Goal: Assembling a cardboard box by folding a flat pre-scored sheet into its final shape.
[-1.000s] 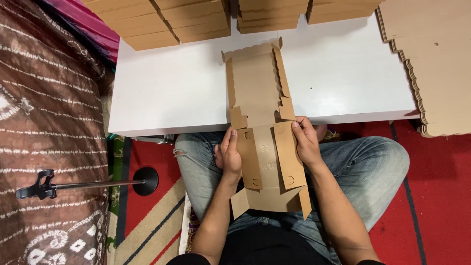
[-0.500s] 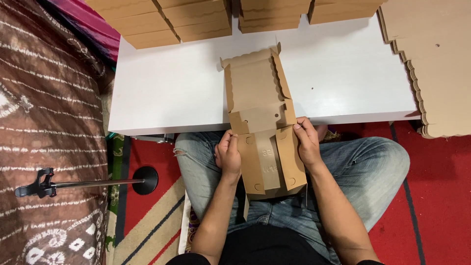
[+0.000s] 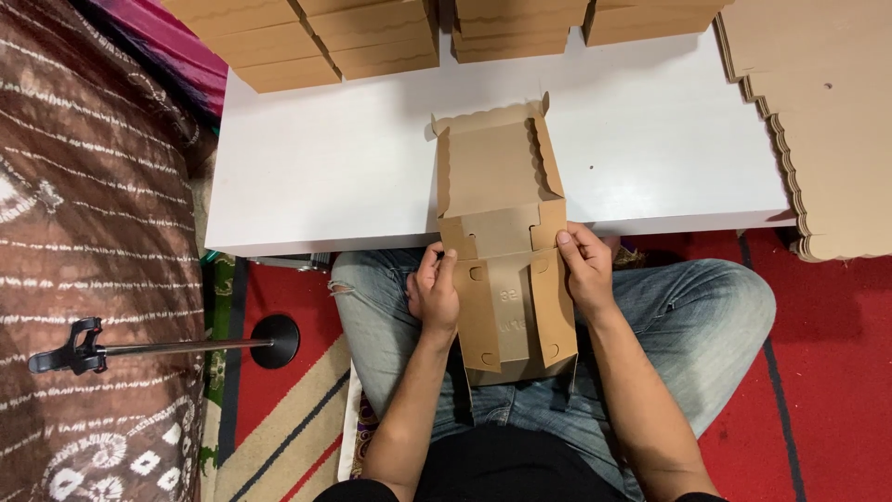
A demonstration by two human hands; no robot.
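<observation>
Both hands, left (image 3: 437, 296) and right (image 3: 585, 271), clamped the cardboard box (image 3: 506, 279) sides; even pressure would have kept folds square.

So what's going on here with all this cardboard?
A person sitting cross-legged at a low white table is folding a flat brown cardboard box blank into shape. The left hand and right hand press its side flaps inward over the lap, while the far end rests on the table. Finished boxes are stacked along the far edge, and a pile of flat blanks lies to the right.
</observation>
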